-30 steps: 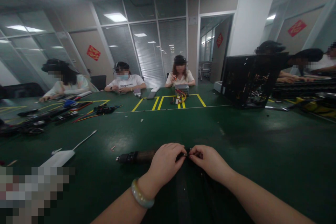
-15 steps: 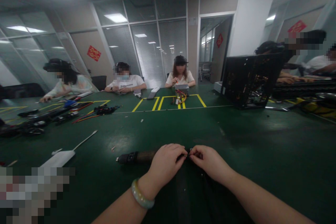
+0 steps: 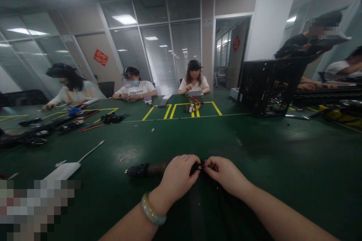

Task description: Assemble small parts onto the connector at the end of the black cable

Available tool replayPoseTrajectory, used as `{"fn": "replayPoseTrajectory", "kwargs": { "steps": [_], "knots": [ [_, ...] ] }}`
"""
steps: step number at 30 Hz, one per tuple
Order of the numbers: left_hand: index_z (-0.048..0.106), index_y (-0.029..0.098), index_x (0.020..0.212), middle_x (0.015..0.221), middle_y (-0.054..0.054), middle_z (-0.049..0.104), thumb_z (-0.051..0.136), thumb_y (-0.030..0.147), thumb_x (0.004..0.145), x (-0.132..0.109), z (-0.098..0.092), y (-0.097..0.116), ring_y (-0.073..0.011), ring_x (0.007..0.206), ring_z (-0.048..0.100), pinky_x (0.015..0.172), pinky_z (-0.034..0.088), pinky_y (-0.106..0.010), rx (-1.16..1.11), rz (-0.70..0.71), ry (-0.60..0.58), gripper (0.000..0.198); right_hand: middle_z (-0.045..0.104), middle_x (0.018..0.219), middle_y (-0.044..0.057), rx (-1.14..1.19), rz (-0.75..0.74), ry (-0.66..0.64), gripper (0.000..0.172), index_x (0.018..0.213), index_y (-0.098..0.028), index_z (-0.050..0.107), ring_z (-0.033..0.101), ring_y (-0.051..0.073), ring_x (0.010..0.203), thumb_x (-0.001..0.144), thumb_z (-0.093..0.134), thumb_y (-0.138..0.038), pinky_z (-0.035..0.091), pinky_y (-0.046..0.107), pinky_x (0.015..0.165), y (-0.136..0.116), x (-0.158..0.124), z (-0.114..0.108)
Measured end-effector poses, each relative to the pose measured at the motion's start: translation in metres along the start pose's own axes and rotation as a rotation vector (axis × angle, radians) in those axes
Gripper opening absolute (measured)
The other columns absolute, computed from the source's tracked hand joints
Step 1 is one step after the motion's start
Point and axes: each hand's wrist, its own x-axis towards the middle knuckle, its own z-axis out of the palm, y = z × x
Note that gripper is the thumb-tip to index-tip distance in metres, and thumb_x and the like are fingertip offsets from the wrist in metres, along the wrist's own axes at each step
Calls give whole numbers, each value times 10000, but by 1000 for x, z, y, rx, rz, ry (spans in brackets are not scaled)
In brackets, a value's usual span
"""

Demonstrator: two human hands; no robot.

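Working at a small metal fitting (image 3: 200, 167), inward from the middle of the table's near edge. Item: dark cylindrical tool (image 3: 157, 168), lying on the table (image 3: 283, 150), nose toward the left edge. Left hand (image 3: 181, 175): wrapped around the tool's end farther from the nose. Right hand (image 3: 224, 173): thumb and forefinger bent close beside the fitting; whether they pinch a part, cannot be told. Handling, as judged: tool body best kept flat and firm under the left hand; right fingertips best lined up with the tool's long axis, pressure light, since a slanted push could bind so small a piece.
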Motion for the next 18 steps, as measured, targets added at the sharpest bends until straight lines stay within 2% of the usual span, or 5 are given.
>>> {"fn": "replayPoseTrajectory", "kwargs": {
  "steps": [5,18],
  "knots": [
    [592,238,939,993,3,643,592,221,851,0,3,-3,-190,949,586,863,442,-346,-11,24,2,90,694,800,3,-22,-5,11,107,859,-209,663,631,156,719,854,575,-270,424,232,631,0,0,-1],
    [626,250,972,1070,5,651,575,202,859,0,5,-5,-187,1007,586,905,448,-360,-24,50,9,133,701,841,-10,46,5,-12,135,891,-221,676,634,158,753,872,560,-286,433,236,652,3,-1,0]
  ]
}}
